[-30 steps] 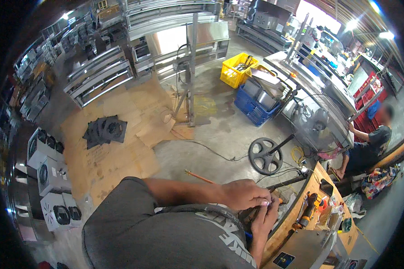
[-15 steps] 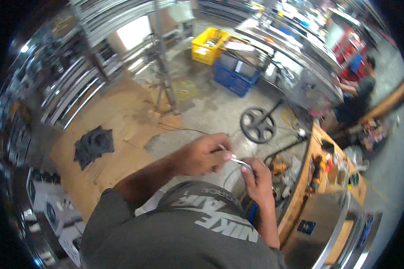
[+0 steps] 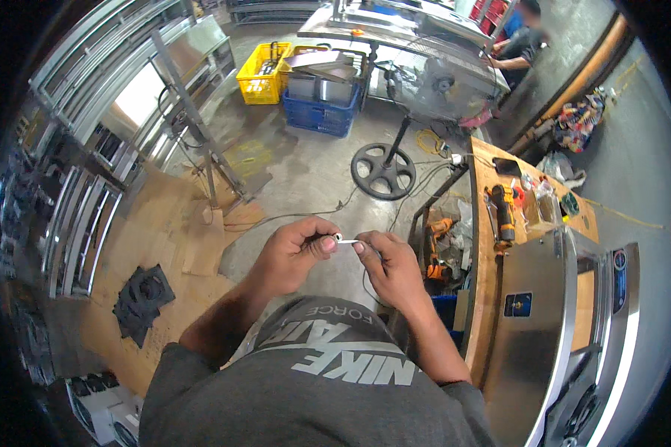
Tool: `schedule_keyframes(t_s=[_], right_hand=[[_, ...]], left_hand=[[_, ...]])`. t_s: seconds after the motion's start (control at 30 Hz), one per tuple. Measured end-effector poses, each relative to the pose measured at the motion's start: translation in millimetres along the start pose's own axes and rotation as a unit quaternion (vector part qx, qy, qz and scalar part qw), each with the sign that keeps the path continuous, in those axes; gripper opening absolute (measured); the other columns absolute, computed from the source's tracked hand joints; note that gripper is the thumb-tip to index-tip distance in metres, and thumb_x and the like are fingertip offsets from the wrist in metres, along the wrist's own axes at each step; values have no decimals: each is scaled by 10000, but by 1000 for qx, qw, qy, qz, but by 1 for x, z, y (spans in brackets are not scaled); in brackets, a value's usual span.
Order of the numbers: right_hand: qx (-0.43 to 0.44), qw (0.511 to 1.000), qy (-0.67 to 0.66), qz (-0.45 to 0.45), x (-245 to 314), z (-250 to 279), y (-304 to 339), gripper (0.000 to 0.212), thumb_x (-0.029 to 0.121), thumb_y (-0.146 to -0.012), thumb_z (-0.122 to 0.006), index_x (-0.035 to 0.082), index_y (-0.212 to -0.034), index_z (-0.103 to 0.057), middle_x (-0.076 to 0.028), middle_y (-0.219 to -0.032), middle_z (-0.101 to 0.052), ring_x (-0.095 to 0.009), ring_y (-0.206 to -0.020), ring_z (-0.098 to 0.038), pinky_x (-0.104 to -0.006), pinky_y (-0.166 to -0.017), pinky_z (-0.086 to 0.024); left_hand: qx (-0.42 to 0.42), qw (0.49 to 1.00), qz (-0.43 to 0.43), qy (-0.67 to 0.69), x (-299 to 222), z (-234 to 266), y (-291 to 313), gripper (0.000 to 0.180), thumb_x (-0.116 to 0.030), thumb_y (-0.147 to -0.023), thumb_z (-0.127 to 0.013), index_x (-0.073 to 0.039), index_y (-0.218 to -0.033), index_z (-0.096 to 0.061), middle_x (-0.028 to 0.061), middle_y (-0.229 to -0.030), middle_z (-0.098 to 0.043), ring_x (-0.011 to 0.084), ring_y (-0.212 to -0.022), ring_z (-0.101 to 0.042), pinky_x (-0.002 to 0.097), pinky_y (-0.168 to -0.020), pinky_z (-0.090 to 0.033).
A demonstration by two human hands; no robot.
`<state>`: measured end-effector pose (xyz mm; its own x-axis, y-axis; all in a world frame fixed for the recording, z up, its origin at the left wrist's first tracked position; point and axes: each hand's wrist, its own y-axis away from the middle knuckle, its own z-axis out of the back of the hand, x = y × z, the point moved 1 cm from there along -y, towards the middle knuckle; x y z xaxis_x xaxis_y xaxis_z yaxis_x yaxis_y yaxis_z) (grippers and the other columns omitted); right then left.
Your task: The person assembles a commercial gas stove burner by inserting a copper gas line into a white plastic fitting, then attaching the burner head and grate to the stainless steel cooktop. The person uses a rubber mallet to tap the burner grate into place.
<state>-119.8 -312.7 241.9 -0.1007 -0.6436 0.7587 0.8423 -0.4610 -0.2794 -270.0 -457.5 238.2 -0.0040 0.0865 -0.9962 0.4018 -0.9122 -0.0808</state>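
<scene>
In front of my chest my left hand [image 3: 298,249] and my right hand [image 3: 388,264] meet over a thin white piece [image 3: 348,241], like a short cord or rod. At its left end, by my left thumb and forefinger, is a small round part [image 3: 338,238] with a dark centre. My left hand is closed in a pinch on that end. The fingers of my right hand are closed on the other end, hiding it. What kind of thing it is, I cannot make out.
To my right is a wooden bench [image 3: 484,261] with a cordless drill [image 3: 504,212] and a steel cabinet [image 3: 533,298]. Ahead are a black spoked wheel base [image 3: 382,173], cables, a yellow crate [image 3: 258,91] and a blue crate [image 3: 317,118]. Cardboard [image 3: 164,223] lies left; a person [image 3: 522,48] is far right.
The view has turned, so the surroundings sit further left and the picture is sharper. My hands are more level, and the white piece lies nearly flat where it was tilted before.
</scene>
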Motion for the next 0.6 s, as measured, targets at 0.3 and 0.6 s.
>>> schedule_keyframes(t_s=[0.3,0.6], right_hand=[[-12,999,-40,-1,-4,-1,1,191,246,-961,-629,64,-967,-687,-162,-688,-609,-389,-710,-581,-488,-652,-439],[-38,999,-12,-5,0,9,2,205,261,-952,-633,64,-928,-688,-157,-675,-607,-389,-710,-587,-494,-660,-442]], left_hand=[[25,996,-51,72,11,-11,-1,231,-125,-993,-641,-18,-1187,-575,1,-821,-611,51,-717,-541,229,-684,-471],[41,999,1,16,5,-13,-14,201,-98,-1006,-610,-8,-1185,-602,37,-854,-650,56,-673,-538,227,-611,-472]])
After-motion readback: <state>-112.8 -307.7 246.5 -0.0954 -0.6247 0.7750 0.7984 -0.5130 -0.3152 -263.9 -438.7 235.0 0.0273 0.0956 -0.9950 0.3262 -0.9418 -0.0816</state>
